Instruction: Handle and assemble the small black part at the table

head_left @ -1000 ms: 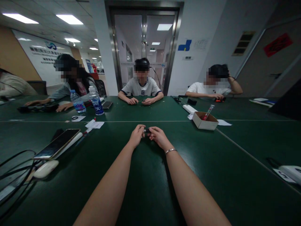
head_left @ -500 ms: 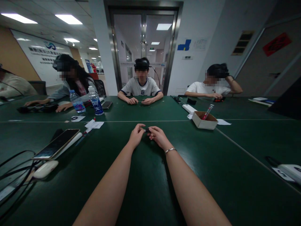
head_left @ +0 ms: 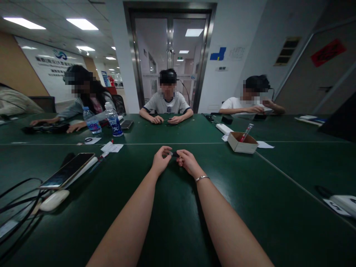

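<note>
Between my two hands, just above the green table (head_left: 178, 207), is a small black object (head_left: 174, 154) with a paler, silvery end toward the left. What kind of thing it is I cannot make out. My right hand (head_left: 188, 162) pinches its dark end between thumb and fingers; the other fingers are curled under. My left hand (head_left: 161, 162) is curved around the silvery end, with thumb and fingertips closed at it. Fingers partly cover the object on both sides. A silver bracelet (head_left: 202, 178) circles my right wrist.
To the left lie a phone (head_left: 69, 170), a white mouse-shaped case (head_left: 54, 200) and black cables (head_left: 26, 202). Two bottles (head_left: 114, 120) stand farther back. A small open box (head_left: 242, 144) holds a red-tipped tube. Several people sit around the table.
The silvery end of the small object shows more clearly between my hands, which have barely moved. Across the table at right, a person's raised hand has come down from the headset.
</note>
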`<state>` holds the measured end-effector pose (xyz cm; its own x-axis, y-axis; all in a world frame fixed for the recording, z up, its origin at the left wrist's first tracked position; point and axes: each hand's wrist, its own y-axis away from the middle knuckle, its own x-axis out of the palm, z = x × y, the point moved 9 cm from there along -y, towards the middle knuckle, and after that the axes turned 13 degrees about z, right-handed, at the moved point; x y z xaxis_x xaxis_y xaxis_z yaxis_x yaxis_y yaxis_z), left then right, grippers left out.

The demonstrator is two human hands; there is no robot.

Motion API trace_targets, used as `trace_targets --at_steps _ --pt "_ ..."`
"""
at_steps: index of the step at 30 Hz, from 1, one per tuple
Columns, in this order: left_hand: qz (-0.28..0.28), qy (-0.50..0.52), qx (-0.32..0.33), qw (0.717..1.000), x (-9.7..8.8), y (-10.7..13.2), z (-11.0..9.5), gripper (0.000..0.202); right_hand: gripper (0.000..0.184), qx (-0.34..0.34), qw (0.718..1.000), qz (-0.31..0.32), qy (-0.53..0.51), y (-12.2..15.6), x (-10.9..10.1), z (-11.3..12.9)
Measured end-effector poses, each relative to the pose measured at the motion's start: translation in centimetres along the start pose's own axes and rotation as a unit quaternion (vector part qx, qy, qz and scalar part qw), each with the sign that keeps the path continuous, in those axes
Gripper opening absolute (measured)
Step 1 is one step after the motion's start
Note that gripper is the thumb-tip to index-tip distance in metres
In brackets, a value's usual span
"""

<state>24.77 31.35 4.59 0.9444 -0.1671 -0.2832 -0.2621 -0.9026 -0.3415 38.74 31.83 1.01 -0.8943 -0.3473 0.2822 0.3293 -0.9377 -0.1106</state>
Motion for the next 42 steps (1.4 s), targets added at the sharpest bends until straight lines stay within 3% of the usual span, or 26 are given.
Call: trace_targets --at_steps 3,8,42 --pt "0.0 0.034 0.002 0.999 0.0 -0.1 0.5 0.023 0.035 0.004 1.0 0.007 -0.006 0.1 0.2 0.1" --pt "0.04 0.088 -0.047 0.994 1.1 -0.4 1.7 0.023 0.036 0.005 1.0 0.01 -0.008 0.1 0.2 0.1" --pt "0.044 0.042 -0.036 0.998 1.0 0.0 1.1 0.025 0.021 0.015 0.999 0.014 -0.038 0.0 0.2 -0.3"
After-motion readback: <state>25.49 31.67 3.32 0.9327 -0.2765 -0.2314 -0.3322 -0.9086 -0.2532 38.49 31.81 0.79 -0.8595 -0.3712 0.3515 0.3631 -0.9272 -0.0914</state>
